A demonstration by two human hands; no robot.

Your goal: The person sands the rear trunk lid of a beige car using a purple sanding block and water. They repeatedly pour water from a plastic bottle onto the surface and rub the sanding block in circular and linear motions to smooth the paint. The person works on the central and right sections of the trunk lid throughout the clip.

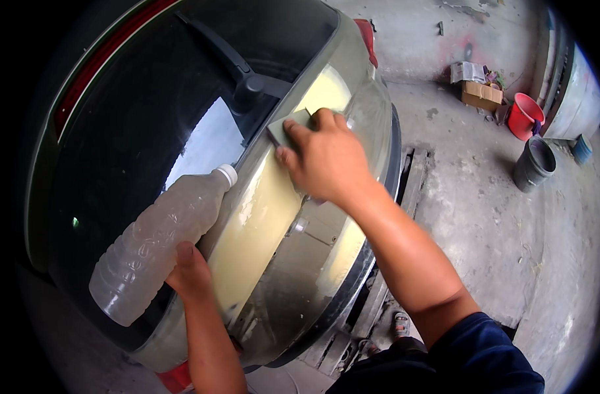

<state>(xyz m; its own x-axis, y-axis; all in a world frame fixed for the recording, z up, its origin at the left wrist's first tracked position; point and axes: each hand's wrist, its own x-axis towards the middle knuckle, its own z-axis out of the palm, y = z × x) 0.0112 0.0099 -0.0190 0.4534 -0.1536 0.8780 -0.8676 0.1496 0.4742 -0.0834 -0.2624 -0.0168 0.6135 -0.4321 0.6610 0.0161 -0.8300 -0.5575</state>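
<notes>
My left hand is closed around a large translucent plastic bottle of cloudy liquid. The bottle is tilted, its white cap up and to the right, in front of the dark rear window. Under the fingers of my right hand is a flat grey-green piece of sandpaper, pressed against the car's tailgate just below the window edge. Whether it wraps a block is hidden. Pale yellow filler covers a wide strip of the tailgate, with more yellow patches beyond my right hand and lower down.
A rear wiper lies across the glass. The dark bumper edge runs below the tailgate. On the concrete floor to the right stand a red bucket, a dark grey bucket and a cardboard box near the wall.
</notes>
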